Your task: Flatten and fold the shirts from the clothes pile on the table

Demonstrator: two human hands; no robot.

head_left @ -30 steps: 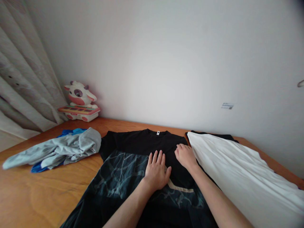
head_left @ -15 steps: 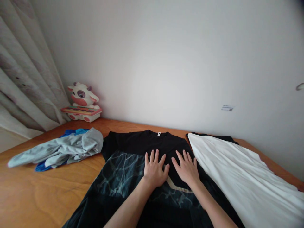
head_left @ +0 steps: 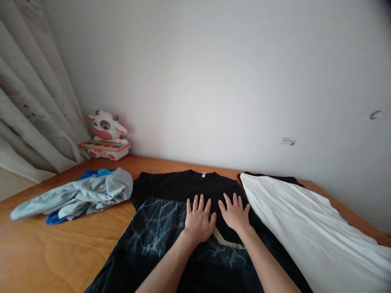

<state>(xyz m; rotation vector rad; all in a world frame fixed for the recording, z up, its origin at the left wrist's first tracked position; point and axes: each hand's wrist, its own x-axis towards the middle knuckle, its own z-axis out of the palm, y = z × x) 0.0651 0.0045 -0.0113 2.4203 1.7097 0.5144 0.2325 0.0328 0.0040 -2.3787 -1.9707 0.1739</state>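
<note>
A black T-shirt [head_left: 171, 185] with a dark marbled panel lies spread out, its collar and white label toward the wall. My left hand [head_left: 199, 219] rests palm down on its middle, fingers spread. To the right of it my right hand [head_left: 236, 212] also lies flat on the black cloth, fingers apart. Neither hand grips anything. Beside the shirt on the right is a white garment [head_left: 293, 207], with a black one [head_left: 284, 178] partly under it. At the left sits a crumpled grey garment [head_left: 91, 191] over a blue one [head_left: 56, 217].
The wooden table [head_left: 61, 256] runs back to a pale wall [head_left: 195, 81]. A cow-shaped toy keyboard [head_left: 106, 136] stands in the back left corner, beside a hanging curtain [head_left: 33, 93]. A small label [head_left: 288, 141] is on the wall.
My right hand has shifted slightly left and up on the shirt. My left hand stays nearly in place. The camera view has moved slightly.
</note>
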